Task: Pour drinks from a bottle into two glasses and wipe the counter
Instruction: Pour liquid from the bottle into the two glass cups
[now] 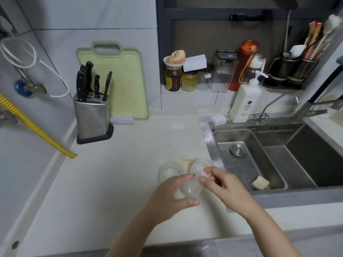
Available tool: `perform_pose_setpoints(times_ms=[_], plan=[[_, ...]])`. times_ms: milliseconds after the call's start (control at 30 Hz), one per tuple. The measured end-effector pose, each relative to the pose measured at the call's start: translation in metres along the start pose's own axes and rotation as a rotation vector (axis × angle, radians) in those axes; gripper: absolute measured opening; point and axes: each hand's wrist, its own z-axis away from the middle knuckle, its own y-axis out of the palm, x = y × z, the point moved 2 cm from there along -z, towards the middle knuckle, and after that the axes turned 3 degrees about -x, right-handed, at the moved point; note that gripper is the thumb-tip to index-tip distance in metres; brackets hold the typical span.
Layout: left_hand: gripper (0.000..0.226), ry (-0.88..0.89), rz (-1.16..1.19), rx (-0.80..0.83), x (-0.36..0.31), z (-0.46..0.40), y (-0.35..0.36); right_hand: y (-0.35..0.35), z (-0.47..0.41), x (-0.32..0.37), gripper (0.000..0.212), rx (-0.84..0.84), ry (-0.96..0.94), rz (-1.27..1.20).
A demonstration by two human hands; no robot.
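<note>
Bottle (pixel 189 189): I grip its clear body in my left hand (pixel 170 196) above the tabletop (pixel 111 182). My right hand (pixel 220 184) pinches its cap (pixel 201 174). Two glasses (pixel 171 171) stand just behind.

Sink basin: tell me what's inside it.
In the sink, a pale sponge lies on the perforated tray, beside a metal drain plug. The right compartment's floor is too dark to read.

The white counter (pixel 115 173) holds two clear glasses (pixel 171 171) standing side by side, close to the sink (pixel 209 138). Far behind the glasses stand a metal knife block (pixel 91 117) and a green cutting board (pixel 120 84) leaning on the wall.
</note>
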Motion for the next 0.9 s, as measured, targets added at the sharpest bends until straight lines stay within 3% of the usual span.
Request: perform_pose_setpoints(times_ms=[200, 400, 500, 900], plan=[[0.063, 0.045, 0.034, -0.043, 0.008, -0.001, 0.014, 0.004, 0.002, -0.004, 0.01, -0.088, 0.037, 0.018], [0.07, 0.087, -0.001, 0.023, 0.018, -0.013, 0.034, 0.01, 0.015, -0.015, 0.016, -0.19, 0.069, 0.138], [0.067, 0.12, -0.085, 0.035, 0.023, -0.024, 0.048, 0.017, 0.02, -0.025, 0.022, -0.201, 0.119, 0.185], [0.058, 0.083, -0.052, 0.043, 0.041, -0.042, 0.085, 0.021, 0.019, -0.066, 0.022, -0.159, 0.262, 0.05]])
